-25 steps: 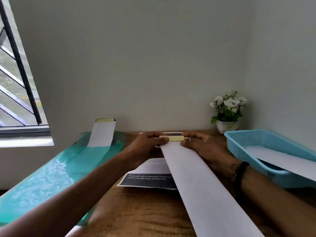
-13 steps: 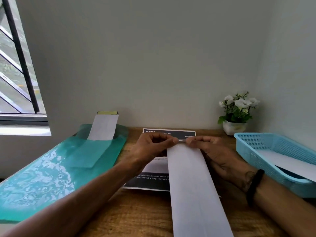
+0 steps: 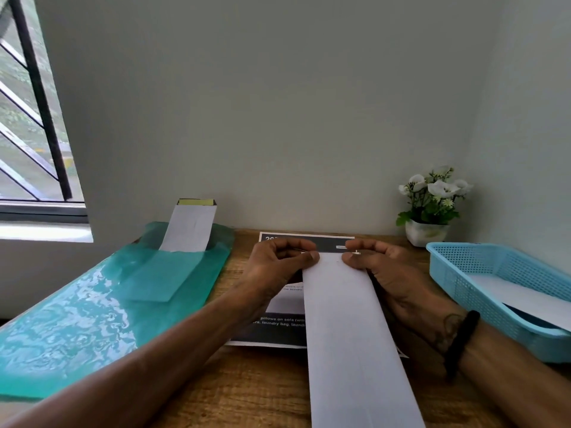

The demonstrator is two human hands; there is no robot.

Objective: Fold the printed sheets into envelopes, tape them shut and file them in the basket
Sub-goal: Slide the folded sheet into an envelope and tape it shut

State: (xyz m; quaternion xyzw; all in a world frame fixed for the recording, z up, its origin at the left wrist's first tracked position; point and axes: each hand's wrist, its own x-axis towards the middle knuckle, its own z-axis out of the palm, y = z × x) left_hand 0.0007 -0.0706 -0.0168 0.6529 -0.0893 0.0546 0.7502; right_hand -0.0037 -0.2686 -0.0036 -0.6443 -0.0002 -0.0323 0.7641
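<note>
A long white envelope [image 3: 349,335] lies lengthwise on the wooden table [image 3: 247,393], running from the near edge to the middle. My left hand [image 3: 278,264] and my right hand [image 3: 380,267] both pinch its far end, thumbs pressing the folded flap flat. Under it lies a printed sheet [image 3: 278,329] with dark bands and white text. The blue plastic basket [image 3: 463,273] stands at the right with a white envelope [image 3: 522,299] inside.
A teal plastic sleeve [image 3: 77,319] covers the left of the table, with another white envelope [image 3: 191,227] sticking out of it toward the wall. A small white flower pot [image 3: 428,233] stands in the far right corner. A barred window is at the left.
The yellow strip at the envelope's far end was visible a second ago; the flap is now folded down and both hands press it. The view has tilted down slightly.
</note>
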